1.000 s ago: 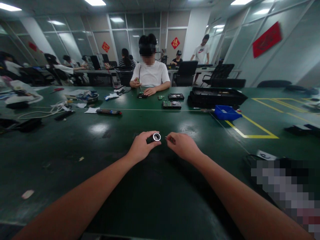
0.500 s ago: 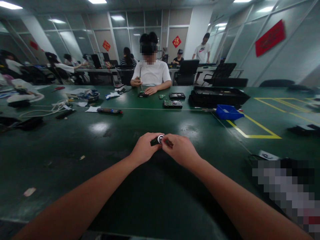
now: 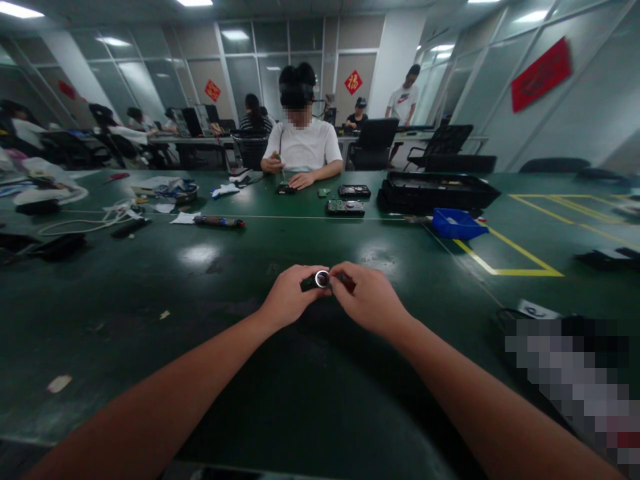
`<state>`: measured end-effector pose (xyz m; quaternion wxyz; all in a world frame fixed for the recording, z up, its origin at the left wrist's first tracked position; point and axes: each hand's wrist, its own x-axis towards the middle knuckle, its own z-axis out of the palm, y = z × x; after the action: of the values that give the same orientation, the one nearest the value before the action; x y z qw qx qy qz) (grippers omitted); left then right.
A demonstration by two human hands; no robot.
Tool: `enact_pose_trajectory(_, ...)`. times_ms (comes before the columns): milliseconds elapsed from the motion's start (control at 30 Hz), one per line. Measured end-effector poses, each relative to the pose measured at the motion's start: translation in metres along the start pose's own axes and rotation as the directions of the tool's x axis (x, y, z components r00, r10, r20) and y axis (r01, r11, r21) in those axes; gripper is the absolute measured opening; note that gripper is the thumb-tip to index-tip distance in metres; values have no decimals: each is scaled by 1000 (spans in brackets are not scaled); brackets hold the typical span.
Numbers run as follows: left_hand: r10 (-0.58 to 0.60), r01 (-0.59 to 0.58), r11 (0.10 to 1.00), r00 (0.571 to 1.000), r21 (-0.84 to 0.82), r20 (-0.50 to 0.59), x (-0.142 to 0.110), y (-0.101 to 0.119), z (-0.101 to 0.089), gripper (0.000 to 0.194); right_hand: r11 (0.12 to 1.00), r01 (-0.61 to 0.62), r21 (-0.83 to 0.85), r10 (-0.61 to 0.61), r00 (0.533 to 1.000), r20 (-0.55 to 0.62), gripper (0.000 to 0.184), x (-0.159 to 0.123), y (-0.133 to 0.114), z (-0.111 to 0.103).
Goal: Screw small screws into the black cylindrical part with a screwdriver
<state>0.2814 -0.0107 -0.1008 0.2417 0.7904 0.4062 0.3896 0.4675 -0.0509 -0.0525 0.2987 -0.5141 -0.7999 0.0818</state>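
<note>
Just above the green table point(image 3: 210, 347), my left hand point(image 3: 287, 297) is closed around a small black cylinder with a shiny silver ring end point(image 3: 320, 279). My right hand point(image 3: 370, 299) is closed too, pinching a small dark reddish piece point(image 3: 347, 282) right against the ring end. The two hands touch at the fingertips. Most of the cylinder's body is hidden by my left fingers.
Across the table a person in a white shirt point(image 3: 303, 148) works on small parts. A blue bin point(image 3: 454, 224), a black tray point(image 3: 437, 191), circuit boards point(image 3: 344, 207), a dark pen-like tool point(image 3: 219, 222), cables point(image 3: 85, 223) and yellow floor-tape lines point(image 3: 505, 257) lie farther off.
My right hand has moved left until its pinched piece meets the ring end of the cylinder. Both hands have dropped slightly toward me.
</note>
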Motion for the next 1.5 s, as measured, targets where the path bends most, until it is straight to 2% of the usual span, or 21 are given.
enact_pose_trajectory(100, -48, 48, 999, 998, -7, -27, 0, 0, -1, 40, 998, -37, 53, 43, 993, -111, 24, 0, -1, -7)
enact_pose_trajectory(200, -63, 63, 998, 997, -19, -32, 1, 0, -2, 41, 994, -25, 109, 46, 979, -199, 28, 0, -1, -15)
enact_pose_trajectory(367, -51, 50, 999, 998, -14, -44, 1, -3, -3, 40, 995, -46, 84, 72, 936, -344, 24, -4, 0, -23)
enact_pose_trajectory(500, -38, 38, 999, 999, -2, -37, 0, -4, -3, 40, 975, -36, 218, 126, 902, -413, 21, -10, 1, -22)
enact_pose_trajectory(633, -37, 37, 999, 999, -3, -32, 0, -4, -2, 41, 943, 22, 332, 111, 921, -374, 20, -14, 2, -15)
enact_pose_trajectory(867, -24, 24, 1000, 1000, -7, -20, -1, -3, -4, 41, 975, -9, 222, 76, 952, -296, 19, -12, -1, -10)
enact_pose_trajectory(1200, -24, 23, 999, 999, -26, -25, 1, -2, -6, 40, 965, -18, 261, 99, 949, -298, 18, -7, 3, -12)
enact_pose_trajectory(1367, -4, 4, 1000, 1000, -26, -10, 2, -3, -9, 40, 992, -35, 123, 75, 940, -332, 19, -4, 0, -13)
enact_pose_trajectory(1500, 11, -11, 1000, 1000, -19, 5, 5, -4, -10, 40, 999, -49, -19, 39, 934, -354, 29, -3, 1, -14)
